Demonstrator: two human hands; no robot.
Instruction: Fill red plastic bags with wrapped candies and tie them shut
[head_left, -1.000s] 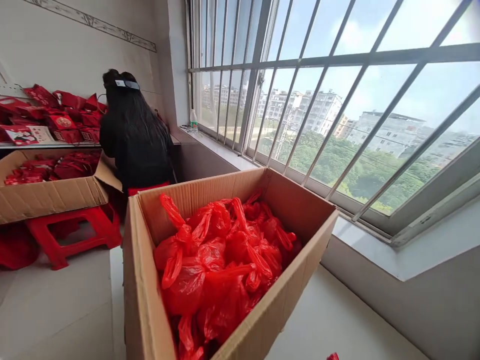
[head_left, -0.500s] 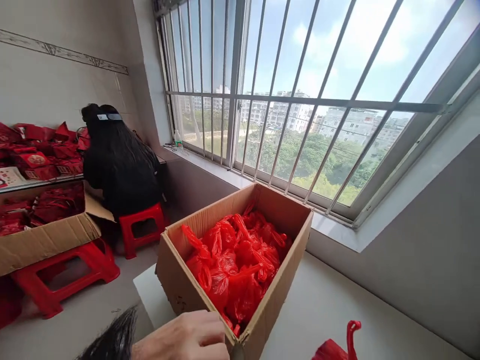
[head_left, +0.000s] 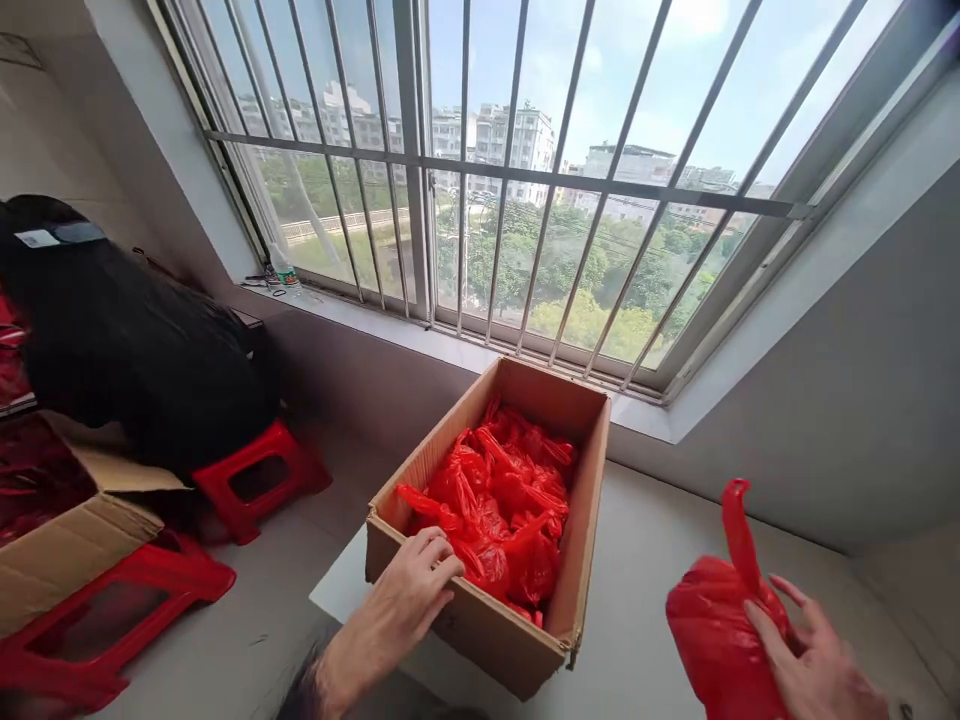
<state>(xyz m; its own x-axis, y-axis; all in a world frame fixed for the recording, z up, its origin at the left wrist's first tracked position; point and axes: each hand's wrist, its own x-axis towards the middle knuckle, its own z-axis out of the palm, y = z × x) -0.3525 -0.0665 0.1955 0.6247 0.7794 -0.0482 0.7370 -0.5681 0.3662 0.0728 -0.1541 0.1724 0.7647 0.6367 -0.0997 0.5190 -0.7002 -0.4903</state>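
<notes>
A cardboard box (head_left: 487, 625) stands on a white surface below the window, filled with knotted red plastic bags (head_left: 517, 490). Over its near left rim curl the fingers of my left hand (head_left: 409, 590), gripping the edge. To the right of the box, my right hand (head_left: 817, 650) holds another red plastic bag (head_left: 720, 620), pinched near its neck between thumb and fingers. That bag looks full, and its twisted handle sticks upward. The lower part of the bag runs out of the picture.
A barred window (head_left: 510, 180) with a sill spans the back. On the left a person in black (head_left: 142, 330) sits on a red stool (head_left: 259, 480). Nearby, an open carton (head_left: 75, 540) of red items rests on another red stool (head_left: 127, 620). A small bottle (head_left: 282, 262) stands on the sill.
The view has swung right and down. My right hand has come into sight with the red bag, which showed only its top before. My left hand remains at the box's near rim.
</notes>
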